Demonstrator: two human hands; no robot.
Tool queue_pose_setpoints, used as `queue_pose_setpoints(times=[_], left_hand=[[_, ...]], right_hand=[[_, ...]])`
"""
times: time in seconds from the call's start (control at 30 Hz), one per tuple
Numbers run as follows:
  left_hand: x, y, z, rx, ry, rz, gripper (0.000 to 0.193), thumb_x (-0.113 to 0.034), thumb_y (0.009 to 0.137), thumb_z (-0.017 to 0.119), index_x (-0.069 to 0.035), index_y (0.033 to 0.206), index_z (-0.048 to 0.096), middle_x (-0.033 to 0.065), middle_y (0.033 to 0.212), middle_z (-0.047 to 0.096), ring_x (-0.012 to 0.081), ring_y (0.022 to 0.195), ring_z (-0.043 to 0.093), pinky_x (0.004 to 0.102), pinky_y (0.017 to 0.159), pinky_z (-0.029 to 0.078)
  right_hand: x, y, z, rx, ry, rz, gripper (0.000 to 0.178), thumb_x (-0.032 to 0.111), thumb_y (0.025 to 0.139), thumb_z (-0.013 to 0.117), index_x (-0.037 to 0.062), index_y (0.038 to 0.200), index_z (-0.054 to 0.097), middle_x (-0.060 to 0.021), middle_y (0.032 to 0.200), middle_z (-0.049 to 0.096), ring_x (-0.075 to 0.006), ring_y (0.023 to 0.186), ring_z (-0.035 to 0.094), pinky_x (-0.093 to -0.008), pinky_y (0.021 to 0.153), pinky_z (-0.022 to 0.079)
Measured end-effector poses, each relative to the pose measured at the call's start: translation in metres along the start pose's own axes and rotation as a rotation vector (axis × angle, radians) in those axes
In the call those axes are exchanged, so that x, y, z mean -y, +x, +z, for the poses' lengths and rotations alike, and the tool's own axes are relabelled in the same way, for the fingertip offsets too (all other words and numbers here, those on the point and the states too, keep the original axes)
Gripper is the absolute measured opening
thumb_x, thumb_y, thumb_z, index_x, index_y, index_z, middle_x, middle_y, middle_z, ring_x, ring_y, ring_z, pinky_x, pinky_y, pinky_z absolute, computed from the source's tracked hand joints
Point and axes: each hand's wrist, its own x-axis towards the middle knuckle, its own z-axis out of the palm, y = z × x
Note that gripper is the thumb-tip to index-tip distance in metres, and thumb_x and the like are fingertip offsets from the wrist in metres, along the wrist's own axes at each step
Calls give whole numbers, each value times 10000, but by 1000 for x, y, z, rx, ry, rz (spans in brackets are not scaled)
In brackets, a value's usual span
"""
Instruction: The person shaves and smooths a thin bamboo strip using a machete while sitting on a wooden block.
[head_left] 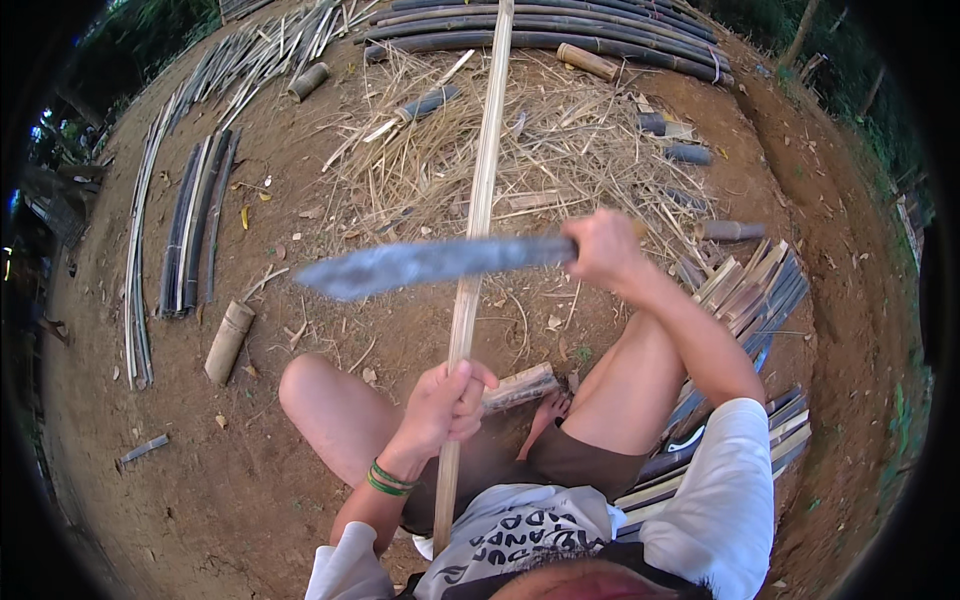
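Observation:
A long pale bamboo strip (487, 160) runs from my lap away to the far edge of the view. Near its lower part my left hand (447, 402) is closed round it, with green bands on the wrist. My right hand (604, 250) grips the handle of a machete (430, 264), whose broad dark blade points left and crosses over the strip. Motion blurs the blade a little, and I cannot tell whether its edge touches the strip. Under the strip, between my legs, lies a short split bamboo piece (520, 388).
Shavings (400, 170) cover the ground ahead. Long dark bamboo poles (560, 42) lie at the far side. Split strips (200, 225) lie at left near a bamboo section (230, 342). Bundled split pieces (755, 290) are stacked close at my right, beside a dirt bank (800, 180).

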Motion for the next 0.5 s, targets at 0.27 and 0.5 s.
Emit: queue_pose_setpoints(times=[0.27, 0.5], left_hand=[[8, -3, -5, -1, 38, 2, 378, -334, 1107, 373, -10, 1033, 552, -71, 590, 302, 38, 414, 251, 225, 365, 213], [6, -8, -3, -18, 51, -27, 368, -337, 1103, 388, -17, 1032, 555, -73, 598, 302, 34, 431, 253, 220, 377, 211]], right_hand=[[25, -3, -4, 195, 60, 8, 91, 142, 699, 630, 97, 625, 658, -65, 507, 588, -231, 489, 605, -416, 538, 502], [-25, 33, -12, 50, 29, 223, 100, 150, 691, 631, 84, 682, 704, -122, 588, 649, -285, 547, 654, -418, 586, 548]])
